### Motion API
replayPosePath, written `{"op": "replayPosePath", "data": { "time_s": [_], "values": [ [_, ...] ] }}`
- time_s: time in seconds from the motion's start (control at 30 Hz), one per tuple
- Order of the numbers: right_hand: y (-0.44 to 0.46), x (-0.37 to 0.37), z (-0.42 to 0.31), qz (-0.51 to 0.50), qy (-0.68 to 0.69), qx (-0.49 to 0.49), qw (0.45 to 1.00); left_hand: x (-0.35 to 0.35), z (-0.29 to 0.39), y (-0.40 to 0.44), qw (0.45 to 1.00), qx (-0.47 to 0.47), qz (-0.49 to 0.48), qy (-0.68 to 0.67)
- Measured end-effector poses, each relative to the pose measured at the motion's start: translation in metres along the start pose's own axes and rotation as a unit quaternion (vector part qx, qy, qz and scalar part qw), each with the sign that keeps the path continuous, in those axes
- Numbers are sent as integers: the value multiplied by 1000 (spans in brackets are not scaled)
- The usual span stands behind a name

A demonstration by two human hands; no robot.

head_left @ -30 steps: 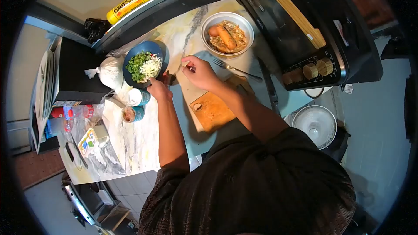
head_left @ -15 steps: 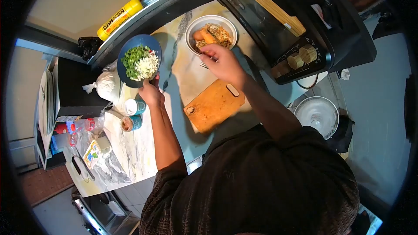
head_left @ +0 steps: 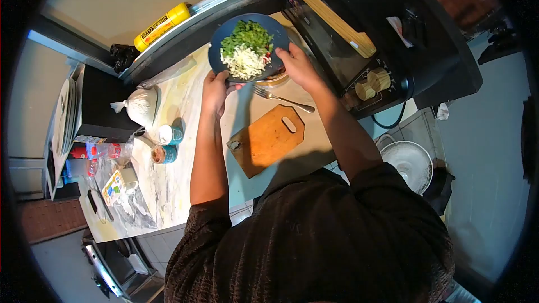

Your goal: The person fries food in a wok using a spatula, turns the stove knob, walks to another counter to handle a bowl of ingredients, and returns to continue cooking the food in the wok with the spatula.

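Note:
A dark blue plate (head_left: 218, 50) bears chopped green herbs (head_left: 247, 38) and chopped white pieces (head_left: 245, 62), with a little red at the side. My left hand (head_left: 215, 92) grips its near left edge. On the right rim, my right hand (head_left: 298, 67) holds it too. The plate is above the metal bowl (head_left: 275, 82) and hides most of it, along with the food inside. A fork (head_left: 286, 100) lies just in front of the bowl. Nearer to me is a wooden cutting board (head_left: 266, 140).
Two jars (head_left: 170, 134) and a tied white bag (head_left: 141, 106) stand on the left. A black oven (head_left: 359, 39) is at the right, with a strainer (head_left: 407, 165) below it. Bottles (head_left: 106, 150) and a stack of plates (head_left: 66, 115) are at far left.
The plate has moved right, from beside the bowl to above it. My right hand has left the fork and bowl area and taken hold of the plate's right rim.

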State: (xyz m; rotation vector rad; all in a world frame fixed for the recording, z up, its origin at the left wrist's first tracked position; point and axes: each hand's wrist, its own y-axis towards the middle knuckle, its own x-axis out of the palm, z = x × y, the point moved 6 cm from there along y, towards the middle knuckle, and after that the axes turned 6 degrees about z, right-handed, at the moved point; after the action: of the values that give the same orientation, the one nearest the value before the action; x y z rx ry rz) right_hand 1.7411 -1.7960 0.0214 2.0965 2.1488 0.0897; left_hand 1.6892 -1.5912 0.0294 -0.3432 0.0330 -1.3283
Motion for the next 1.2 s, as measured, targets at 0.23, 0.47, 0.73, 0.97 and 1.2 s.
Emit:
{"op": "replayPosePath", "data": {
  "time_s": [0.23,0.47,0.73,0.97,1.2],
  "values": [
    [1,-23,23,41,-89,20,995,19,-22,16,998,16,-21,64],
    [1,-29,42,34,-158,39,986,22,-33,19,996,18,-9,92],
    [-4,-34,43,58,-192,63,978,26,-39,17,994,0,-7,106],
    [-1,-36,53,12,-170,72,983,28,-43,14,991,-20,5,134],
    [0,-36,54,35,-146,31,988,29,-40,12,986,-41,18,160]
  ]
}}
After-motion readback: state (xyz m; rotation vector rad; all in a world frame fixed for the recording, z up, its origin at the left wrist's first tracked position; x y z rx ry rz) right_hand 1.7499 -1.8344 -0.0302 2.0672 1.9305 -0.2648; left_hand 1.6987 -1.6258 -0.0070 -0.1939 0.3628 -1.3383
